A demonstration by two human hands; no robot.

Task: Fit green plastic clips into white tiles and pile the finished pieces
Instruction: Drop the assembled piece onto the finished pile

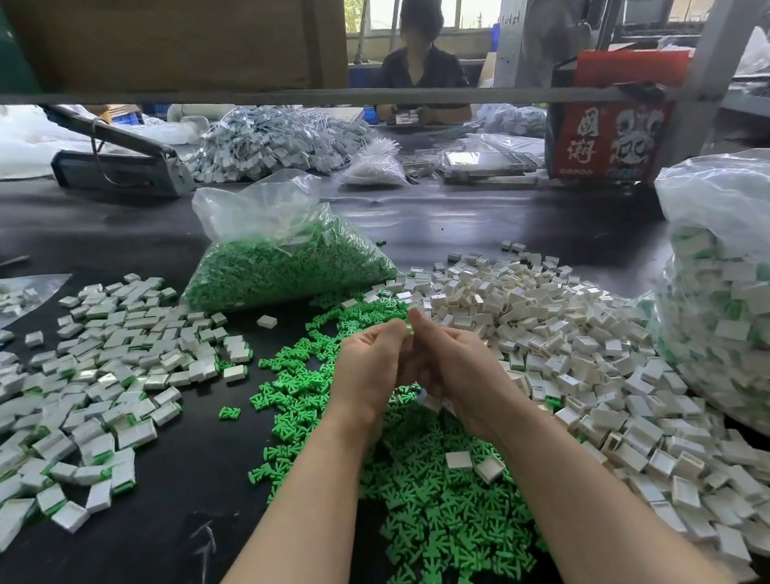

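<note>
My left hand [370, 365] and my right hand [456, 363] meet above the table's middle, fingers curled and fingertips pressed together. Between the fingertips a small piece [409, 330] shows a bit of green; most of it is hidden. White tile edges [431, 402] peek out under my right palm. Loose green clips [427, 508] lie heaped below my hands. Empty white tiles [572, 352] spread to the right. Finished tiles with green edges [98, 401] are piled on the left.
A clear bag of green clips [283, 260] stands behind the heaps. A big bag of finished pieces [748, 298] fills the right edge. A red carton [614, 131], a metal frame bar [255, 96] and a seated person [422, 66] are across the dark table [170, 532].
</note>
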